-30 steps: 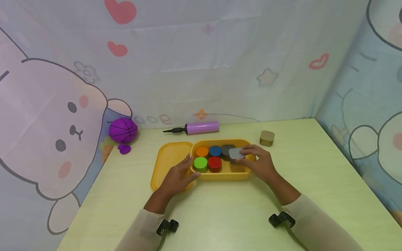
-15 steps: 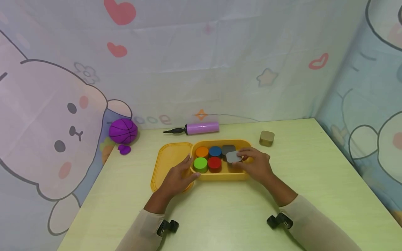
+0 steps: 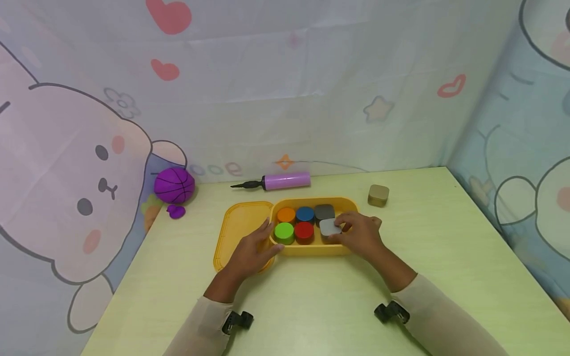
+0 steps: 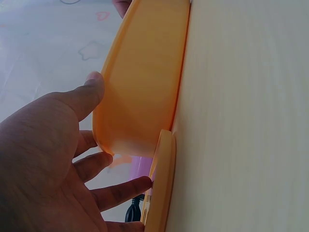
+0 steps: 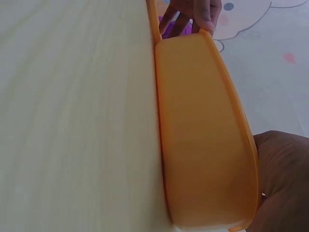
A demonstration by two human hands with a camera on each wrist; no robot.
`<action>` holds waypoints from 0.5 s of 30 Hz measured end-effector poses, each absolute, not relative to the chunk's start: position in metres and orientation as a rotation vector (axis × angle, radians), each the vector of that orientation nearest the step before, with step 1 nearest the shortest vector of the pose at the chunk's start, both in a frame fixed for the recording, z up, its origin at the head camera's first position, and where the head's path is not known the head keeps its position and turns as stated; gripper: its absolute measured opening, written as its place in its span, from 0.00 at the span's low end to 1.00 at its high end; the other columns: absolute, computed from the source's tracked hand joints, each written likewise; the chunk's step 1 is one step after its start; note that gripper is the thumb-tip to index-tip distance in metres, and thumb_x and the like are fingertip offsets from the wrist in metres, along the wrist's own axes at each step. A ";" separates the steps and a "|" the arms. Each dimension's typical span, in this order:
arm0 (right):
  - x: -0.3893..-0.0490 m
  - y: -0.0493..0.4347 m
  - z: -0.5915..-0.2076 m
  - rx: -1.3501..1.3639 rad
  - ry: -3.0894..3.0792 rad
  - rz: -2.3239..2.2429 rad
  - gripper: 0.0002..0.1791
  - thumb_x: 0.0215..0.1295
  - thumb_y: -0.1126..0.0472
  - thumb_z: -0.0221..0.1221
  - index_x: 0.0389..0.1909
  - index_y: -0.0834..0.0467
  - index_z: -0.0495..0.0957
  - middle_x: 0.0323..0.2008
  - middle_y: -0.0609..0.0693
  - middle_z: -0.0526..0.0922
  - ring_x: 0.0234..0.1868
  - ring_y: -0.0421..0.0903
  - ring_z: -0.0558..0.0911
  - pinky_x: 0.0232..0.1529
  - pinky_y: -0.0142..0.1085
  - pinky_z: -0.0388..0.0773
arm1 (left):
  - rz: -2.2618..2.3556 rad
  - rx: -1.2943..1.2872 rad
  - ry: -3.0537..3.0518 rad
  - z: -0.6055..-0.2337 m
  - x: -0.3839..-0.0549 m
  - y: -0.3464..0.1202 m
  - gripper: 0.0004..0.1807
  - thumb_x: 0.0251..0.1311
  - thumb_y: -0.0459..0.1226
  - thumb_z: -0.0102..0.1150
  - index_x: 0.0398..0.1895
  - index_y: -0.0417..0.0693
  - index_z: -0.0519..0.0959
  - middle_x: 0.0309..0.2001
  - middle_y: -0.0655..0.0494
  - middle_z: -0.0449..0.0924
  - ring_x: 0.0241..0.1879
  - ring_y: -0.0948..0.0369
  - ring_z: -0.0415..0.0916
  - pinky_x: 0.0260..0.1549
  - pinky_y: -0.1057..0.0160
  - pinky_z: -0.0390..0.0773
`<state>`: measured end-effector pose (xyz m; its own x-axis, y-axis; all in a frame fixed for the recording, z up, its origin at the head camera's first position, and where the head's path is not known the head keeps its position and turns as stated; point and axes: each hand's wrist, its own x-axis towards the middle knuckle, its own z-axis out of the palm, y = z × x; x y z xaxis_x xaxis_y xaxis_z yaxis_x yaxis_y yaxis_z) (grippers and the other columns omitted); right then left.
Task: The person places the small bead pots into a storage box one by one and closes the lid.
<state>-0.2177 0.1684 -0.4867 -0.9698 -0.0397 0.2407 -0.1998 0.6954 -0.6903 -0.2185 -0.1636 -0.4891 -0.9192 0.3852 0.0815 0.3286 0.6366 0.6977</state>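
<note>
A yellow box (image 3: 311,251) stands on the table. Inside are orange (image 3: 286,214), blue (image 3: 305,214), green (image 3: 284,232) and red (image 3: 305,231) round blocks, plus a dark grey rounded-square block (image 3: 324,212). My right hand (image 3: 362,236) pinches a silver-grey rounded-square block (image 3: 328,227) between thumb and fingers, low in the box beside the red one. My left hand (image 3: 249,251) rests against the box's left end, fingers spread and fairly straight; in the left wrist view the thumb (image 4: 91,92) touches the rim. Box walls hide the blocks in both wrist views.
A yellow lid (image 3: 236,227) lies left of the box, under my left hand. Behind are a purple hand pump (image 3: 287,181) and a gold rounded-square block (image 3: 378,196). A purple ball (image 3: 174,186) and small purple duck (image 3: 176,211) sit far left.
My right hand has brought the silver-grey block left and nearer, down into the spot in front of the dark grey block. The left hand stays where it was.
</note>
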 end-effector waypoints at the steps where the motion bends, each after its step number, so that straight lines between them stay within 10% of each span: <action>1: -0.218 0.168 -0.486 0.183 -2.708 1.132 0.18 0.55 0.54 0.84 0.44 0.56 0.92 0.46 0.53 0.93 0.41 0.51 0.90 0.63 0.66 0.56 | 1.161 0.607 2.772 -0.489 -0.219 -0.164 0.43 0.75 0.55 0.67 0.86 0.54 0.63 0.88 0.54 0.55 0.87 0.47 0.55 0.85 0.40 0.58; 15: -0.218 0.168 -0.482 0.148 -2.728 1.305 0.18 0.60 0.54 0.81 0.46 0.57 0.90 0.41 0.54 0.96 0.48 0.55 0.95 0.71 0.69 0.56 | 1.164 0.597 2.773 -0.487 -0.218 -0.162 0.43 0.75 0.55 0.66 0.86 0.54 0.63 0.88 0.54 0.55 0.87 0.45 0.55 0.84 0.39 0.59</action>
<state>-0.2176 0.1684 -0.4823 -0.9888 -0.0389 0.1442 -0.1367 0.6250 -0.7685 -0.2175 -0.1620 -0.4874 -0.9214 0.3803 0.0797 0.3233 0.6366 0.7002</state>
